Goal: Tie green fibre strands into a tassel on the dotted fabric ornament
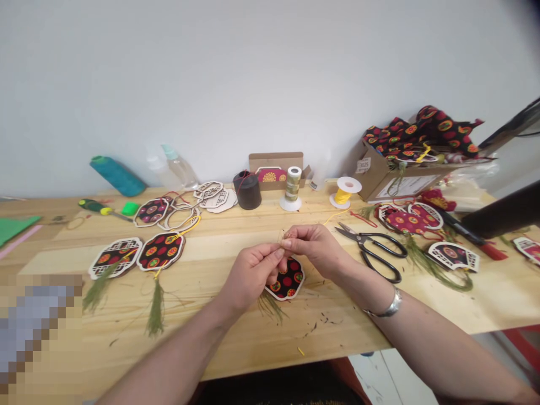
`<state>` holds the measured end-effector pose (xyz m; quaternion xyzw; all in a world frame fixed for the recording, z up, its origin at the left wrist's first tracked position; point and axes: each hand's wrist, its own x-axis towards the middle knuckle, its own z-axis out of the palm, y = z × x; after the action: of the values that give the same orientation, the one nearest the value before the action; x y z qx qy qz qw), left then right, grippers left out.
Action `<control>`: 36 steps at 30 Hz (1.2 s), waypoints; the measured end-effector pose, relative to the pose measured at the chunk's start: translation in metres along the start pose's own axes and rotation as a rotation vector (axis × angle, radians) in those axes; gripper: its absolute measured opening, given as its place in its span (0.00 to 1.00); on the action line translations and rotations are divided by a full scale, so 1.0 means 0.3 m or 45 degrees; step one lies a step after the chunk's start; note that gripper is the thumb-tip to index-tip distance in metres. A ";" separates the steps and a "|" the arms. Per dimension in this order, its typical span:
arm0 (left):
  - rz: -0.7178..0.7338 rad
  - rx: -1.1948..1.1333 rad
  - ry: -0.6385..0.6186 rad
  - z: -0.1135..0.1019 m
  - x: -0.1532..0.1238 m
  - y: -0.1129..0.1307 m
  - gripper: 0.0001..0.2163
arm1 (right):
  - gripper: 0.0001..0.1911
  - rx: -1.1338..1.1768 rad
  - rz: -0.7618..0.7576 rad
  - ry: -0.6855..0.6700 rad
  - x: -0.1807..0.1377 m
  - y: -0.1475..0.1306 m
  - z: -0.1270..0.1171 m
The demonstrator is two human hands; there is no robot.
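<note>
My left hand and my right hand meet over the middle of the table, fingertips pinched together. Something thin and pale, perhaps a thread, shows at the fingertips, too small to make out. Just below them lies a wood-framed ornament with black, red-patterned fabric, partly hidden by my left fingers. A green tassel spreads out at its lower left. Black-handled scissors rest to the right of my right hand, blades partly apart.
Two finished-looking tasselled ornaments lie at left. Along the wall stand a black thread spool, a green-toned spool, a yellow cord spool and a cardboard box of fabric. A fan-shaped ornament lies right.
</note>
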<state>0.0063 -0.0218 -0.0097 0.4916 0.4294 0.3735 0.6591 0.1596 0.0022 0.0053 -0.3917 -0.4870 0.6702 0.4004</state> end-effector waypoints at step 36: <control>0.568 0.567 0.599 -0.042 0.030 0.003 0.12 | 0.13 -0.218 -0.678 0.438 0.264 -0.582 -0.036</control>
<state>-0.0022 -0.0092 -0.0127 0.6048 0.5220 0.5077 0.3225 0.1670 0.1144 0.1611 -0.3903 -0.5521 0.4224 0.6037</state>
